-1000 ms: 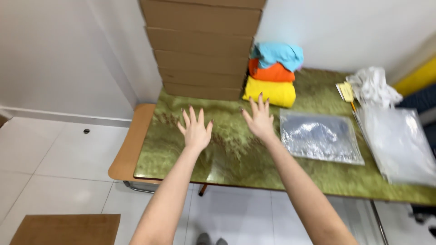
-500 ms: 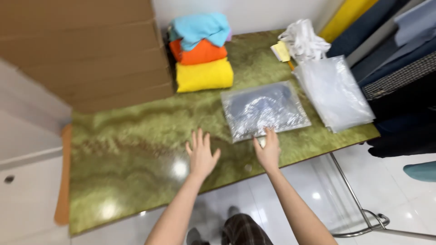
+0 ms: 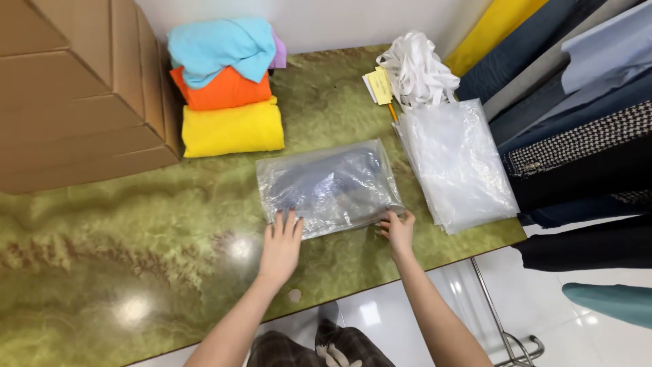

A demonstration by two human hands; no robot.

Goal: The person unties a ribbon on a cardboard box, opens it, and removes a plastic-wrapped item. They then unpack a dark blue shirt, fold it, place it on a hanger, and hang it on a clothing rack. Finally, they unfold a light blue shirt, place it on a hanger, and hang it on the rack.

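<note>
Here, the left hand point(image 3: 280, 246) rests flat, fingers spread, on the near edge of the clear plastic bag holding a dark garment point(image 3: 327, 186) on the green marbled counter point(image 3: 136, 258), while the right hand point(image 3: 399, 230) pinches its near right corner, beyond which lie folded yellow, orange and blue cloths point(image 3: 227, 88).

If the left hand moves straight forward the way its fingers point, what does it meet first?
The left hand already touches the near edge of the clear plastic bag, so it would push that first. Farther on, probably the yellow folded cloth.
</note>
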